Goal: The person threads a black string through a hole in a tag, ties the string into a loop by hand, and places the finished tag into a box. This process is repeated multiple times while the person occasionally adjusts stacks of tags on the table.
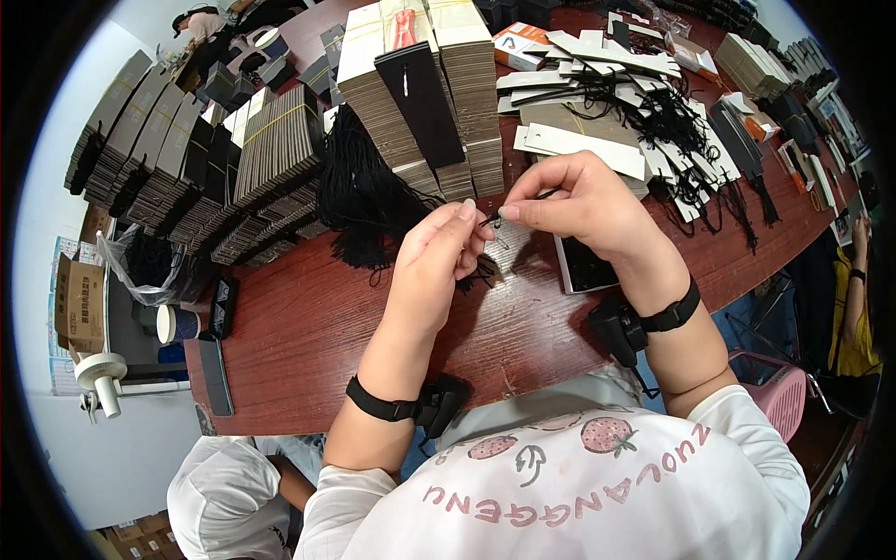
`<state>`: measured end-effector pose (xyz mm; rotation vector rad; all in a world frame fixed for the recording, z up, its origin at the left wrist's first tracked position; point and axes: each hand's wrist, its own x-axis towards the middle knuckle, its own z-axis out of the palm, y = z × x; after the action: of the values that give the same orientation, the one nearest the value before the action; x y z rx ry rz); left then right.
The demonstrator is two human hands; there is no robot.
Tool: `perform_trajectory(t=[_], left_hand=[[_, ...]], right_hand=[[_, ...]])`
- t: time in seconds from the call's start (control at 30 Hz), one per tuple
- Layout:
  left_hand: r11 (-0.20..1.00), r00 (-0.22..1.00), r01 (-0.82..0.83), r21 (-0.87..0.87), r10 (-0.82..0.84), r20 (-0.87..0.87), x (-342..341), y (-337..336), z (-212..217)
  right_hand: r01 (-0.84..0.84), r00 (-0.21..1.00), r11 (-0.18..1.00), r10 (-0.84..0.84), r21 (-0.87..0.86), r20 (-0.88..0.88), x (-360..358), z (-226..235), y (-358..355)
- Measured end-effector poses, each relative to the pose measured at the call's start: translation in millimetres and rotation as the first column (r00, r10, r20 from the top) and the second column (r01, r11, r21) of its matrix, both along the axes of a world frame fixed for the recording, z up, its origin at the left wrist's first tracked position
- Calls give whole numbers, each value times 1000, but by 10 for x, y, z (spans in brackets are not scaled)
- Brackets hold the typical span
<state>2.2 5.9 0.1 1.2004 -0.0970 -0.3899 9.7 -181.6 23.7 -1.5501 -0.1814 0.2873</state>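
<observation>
My left hand (439, 245) and my right hand (581, 203) meet above the table, both closed in a pinch. Between their fingertips runs a thin black cord (492, 221), a small dark piece that the fingers partly hide. Left of my left hand lies a thick bundle of black cords (359, 191). Just beyond my hands, a long black card (420, 107) with a hole near its top leans on tall banded stacks of cardboard pieces (471, 89). Below my right hand sits a black box with a white rim (585, 264), partly covered by the wrist.
Banded grey card stacks (275, 149) line the far left. White tags with black cords (607, 93) pile at the far right. A dark phone-like slab (216, 375) and a white cup (175, 324) are at the left edge. Another person (224, 504) sits at my left.
</observation>
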Motion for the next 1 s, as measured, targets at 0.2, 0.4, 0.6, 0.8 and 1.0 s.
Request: perform_trajectory(t=[0.2,0.4,0.6,0.8,1.0], left_hand=[[996,994,54,-66,-47,100,-19,9,-37],[977,969,71,-202,-20,245,-55,-43,-42],[977,970,-4,-214,56,237,5,21,-76],[997,917,-57,46,34,398,25,3,-124],[963,968,249,-105,-245,57,-76,-112,-59]], right_hand=[[-17,1000,998,17,58,0,-11,-1,36],[11,1000,998,-11,57,5,-5,12,5],[-97,986,995,95,11,136,61,-68,-40],[-225,949,966,246,-125,197,27,-12,-147],[-161,908,887,305,-433,288,-65,43,18]])
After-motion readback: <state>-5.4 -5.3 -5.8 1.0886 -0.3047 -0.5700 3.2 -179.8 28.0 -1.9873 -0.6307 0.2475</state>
